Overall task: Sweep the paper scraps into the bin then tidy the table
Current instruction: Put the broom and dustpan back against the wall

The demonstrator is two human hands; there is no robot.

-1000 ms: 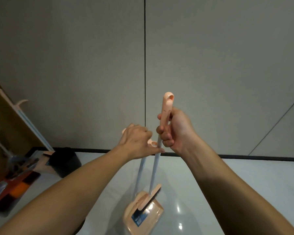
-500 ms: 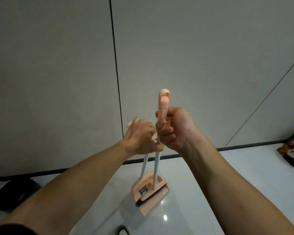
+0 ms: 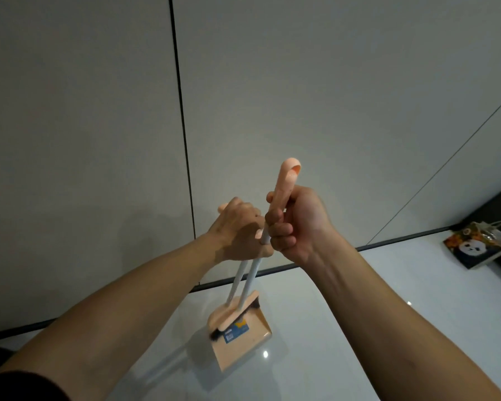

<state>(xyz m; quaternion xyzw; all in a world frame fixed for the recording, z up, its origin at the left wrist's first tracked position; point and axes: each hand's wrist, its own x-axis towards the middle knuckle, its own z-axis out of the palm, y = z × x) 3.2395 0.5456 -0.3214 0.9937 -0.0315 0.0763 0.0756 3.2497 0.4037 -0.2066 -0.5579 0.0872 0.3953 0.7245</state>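
**Broom and dustpan held together, ready to be pulled apart**

The person is standing over a pale glossy floor [image 3: 388,328] by a grey wall [image 3: 301,82], holding a broom and a long-handled dustpan side by side. The right hand [image 3: 297,224] is wrapping the broom handle [image 3: 285,183] in a closed fist near its peach top, thumb side up. The left hand [image 3: 240,235] is sitting just beside and slightly lower, curled over the top of the dustpan handle [image 3: 238,280]; its fingers are closed around that grip, though the grip itself is mostly hidden.

Both white shafts are running steeply down and away from the hands, nearly parallel and close together, toward the floor. There the broom head [image 3: 235,321] is resting in the mouth of the dustpan [image 3: 243,345], whose tray is tilting open toward the camera.

The next move is probably to lift the broom out along its long axis, so the right hand is best placed for that pull while the left steadies the pan. No paper scraps or bin are visible here. A panda-printed bag [image 3: 482,246] is lying well apart at the right.
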